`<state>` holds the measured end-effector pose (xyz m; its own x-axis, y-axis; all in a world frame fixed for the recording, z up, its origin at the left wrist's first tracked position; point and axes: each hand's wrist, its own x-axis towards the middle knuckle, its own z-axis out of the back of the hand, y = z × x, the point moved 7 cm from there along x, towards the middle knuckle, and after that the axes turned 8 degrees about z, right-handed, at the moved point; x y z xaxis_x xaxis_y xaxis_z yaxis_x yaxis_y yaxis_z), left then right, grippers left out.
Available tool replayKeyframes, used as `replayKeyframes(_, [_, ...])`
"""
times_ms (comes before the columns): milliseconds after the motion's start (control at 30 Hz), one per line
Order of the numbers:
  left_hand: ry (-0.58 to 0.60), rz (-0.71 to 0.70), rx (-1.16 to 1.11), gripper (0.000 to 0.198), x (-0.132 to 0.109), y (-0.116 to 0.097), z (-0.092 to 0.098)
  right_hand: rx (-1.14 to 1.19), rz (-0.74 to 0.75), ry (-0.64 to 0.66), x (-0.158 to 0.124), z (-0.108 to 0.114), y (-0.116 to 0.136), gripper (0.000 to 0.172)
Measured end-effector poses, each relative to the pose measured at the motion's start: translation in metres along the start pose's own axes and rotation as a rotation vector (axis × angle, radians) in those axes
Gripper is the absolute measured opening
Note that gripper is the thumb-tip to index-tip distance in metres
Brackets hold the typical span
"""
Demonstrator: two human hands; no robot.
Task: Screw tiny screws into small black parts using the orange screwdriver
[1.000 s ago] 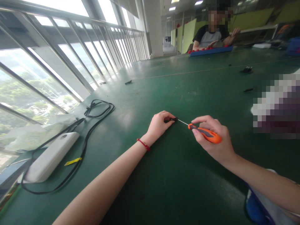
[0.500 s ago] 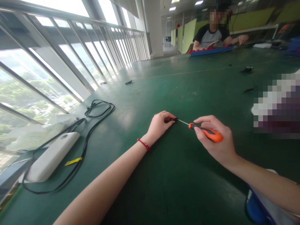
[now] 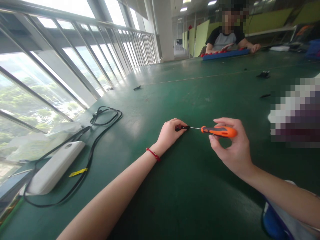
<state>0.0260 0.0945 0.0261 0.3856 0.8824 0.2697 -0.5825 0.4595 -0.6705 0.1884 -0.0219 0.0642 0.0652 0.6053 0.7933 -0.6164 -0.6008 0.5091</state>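
Near the middle of the green table, my left hand (image 3: 170, 132) pinches a small black part (image 3: 183, 127) between thumb and fingers. An orange and black screwdriver (image 3: 221, 131) points left, and its thin metal shaft reaches the right end of the black part. My right hand (image 3: 236, 146) holds the screwdriver by its handle, with the handle's rear against the palm and the thumb and fingers loosely around it. Whether the tip sits in a screw is too small to tell.
A white power strip (image 3: 55, 166) and a looped black cable (image 3: 93, 146) lie at the left. Small black pieces (image 3: 263, 74) rest farther back. Across the green table (image 3: 160, 96) a person (image 3: 226, 38) sits behind a blue tray (image 3: 225, 54) with red parts.
The screwdriver's handle has swung up to nearly level, and my right fingers have shifted on it. My left hand has not moved. Across the table, the person's hand has come down to the tray's end.
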Motion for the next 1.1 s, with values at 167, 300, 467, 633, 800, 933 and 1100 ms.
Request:
replayKeyframes(167, [0.003, 0.005, -0.003, 0.013, 0.0005, 0.0011, -0.0004, -0.029, -0.059, 0.166, -0.0012, -0.0098, -0.0022, 0.014])
replayKeyframes(300, [0.000, 0.001, -0.001, 0.012, 0.0000, 0.0002, 0.0001, -0.035, -0.030, 0.075, 0.0000, -0.0041, -0.0007, 0.021])
replayKeyframes(467, [0.003, 0.005, 0.005, 0.013, 0.0002, 0.0005, -0.0001, -0.020, -0.029, 0.114, 0.0011, -0.0069, 0.0002, 0.025])
replayKeyframes(633, [-0.001, 0.008, 0.001, 0.013, 0.0001, 0.0005, 0.0000, -0.042, -0.002, 0.106, 0.0004, -0.0065, 0.0013, 0.017])
replayKeyframes(800, [0.000, 0.003, 0.003, 0.013, -0.0003, 0.0007, -0.0003, -0.011, -0.040, 0.090, -0.0011, -0.0062, -0.0041, 0.032])
replayKeyframes(933, [-0.002, 0.005, 0.000, 0.013, -0.0002, 0.0010, -0.0003, -0.038, -0.034, 0.138, -0.0015, -0.0082, -0.0024, 0.019])
replayKeyframes(1100, [0.001, -0.002, 0.003, 0.013, 0.0000, 0.0008, -0.0006, 0.041, -0.016, 0.038, -0.0003, -0.0030, -0.0022, 0.042])
